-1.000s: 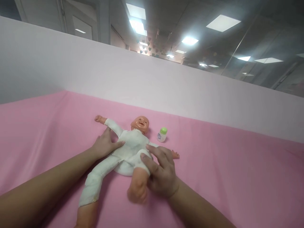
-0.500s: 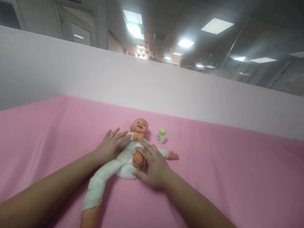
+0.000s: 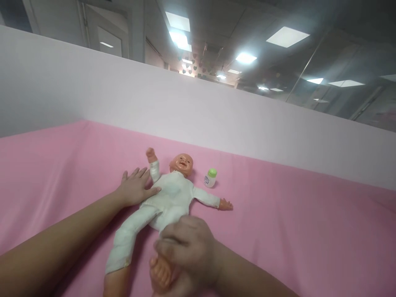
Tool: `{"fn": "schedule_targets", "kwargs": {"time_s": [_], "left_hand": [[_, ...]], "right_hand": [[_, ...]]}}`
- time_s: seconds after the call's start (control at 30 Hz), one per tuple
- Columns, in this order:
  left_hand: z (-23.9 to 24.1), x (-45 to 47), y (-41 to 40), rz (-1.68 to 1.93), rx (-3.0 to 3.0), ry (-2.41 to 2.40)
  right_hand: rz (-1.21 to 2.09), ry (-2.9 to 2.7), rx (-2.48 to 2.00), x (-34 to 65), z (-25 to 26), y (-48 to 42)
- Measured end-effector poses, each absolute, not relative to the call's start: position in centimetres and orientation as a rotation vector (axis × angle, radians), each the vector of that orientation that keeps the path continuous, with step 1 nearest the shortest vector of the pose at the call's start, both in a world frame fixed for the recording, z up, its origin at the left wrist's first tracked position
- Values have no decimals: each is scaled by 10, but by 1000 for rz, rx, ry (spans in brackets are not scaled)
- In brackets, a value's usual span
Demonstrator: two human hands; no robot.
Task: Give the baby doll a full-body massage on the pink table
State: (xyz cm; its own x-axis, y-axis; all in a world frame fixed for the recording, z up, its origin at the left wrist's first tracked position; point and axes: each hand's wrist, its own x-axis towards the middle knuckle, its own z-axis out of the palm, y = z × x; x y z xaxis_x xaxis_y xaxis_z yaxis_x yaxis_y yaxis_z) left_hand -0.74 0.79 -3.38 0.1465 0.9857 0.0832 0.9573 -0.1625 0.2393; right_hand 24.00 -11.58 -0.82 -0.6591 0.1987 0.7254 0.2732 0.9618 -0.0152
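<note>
Head view: at the left, the left hand (image 3: 132, 189) has its fingers spread wide, thumb on the side of a doll (image 3: 171, 189), the others seemingly resting by its raised arm (image 3: 154, 170). Doll's in the middle, face up on the pink sheet (image 3: 284, 222), head far; a light, flat press should steady it without squashing. Near side, one straight leg (image 3: 126, 243) stretches out, free of either hand. Next along, the right hand (image 3: 190, 247), slightly blurred, curls its fingers round the doll just above a foot (image 3: 161, 272); a soft, even hold suits here, smooth, no twisting. Farther right lies the outstretched arm (image 3: 206, 197), then a green-capped bottle (image 3: 210, 178) just beyond, a knock risk on a wide swing. White panel (image 3: 201, 115) bounds the far side.
</note>
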Motion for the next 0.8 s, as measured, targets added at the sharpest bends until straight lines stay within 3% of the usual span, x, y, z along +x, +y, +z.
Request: {"fn": "schedule_targets", "kwargs": {"time_s": [0.4,0.67,0.8], "left_hand": [[-35,-10,6,255,2199,1917],[-32,-1,1,617,2554,1821],[-32,11,-8,604,2741,1687]], "right_hand": [[1,-2691,-139,222,-59,-123],[-68,-2192,-337,236,-13,-122],[-151,-2098,-508,248,0,-108]]}}
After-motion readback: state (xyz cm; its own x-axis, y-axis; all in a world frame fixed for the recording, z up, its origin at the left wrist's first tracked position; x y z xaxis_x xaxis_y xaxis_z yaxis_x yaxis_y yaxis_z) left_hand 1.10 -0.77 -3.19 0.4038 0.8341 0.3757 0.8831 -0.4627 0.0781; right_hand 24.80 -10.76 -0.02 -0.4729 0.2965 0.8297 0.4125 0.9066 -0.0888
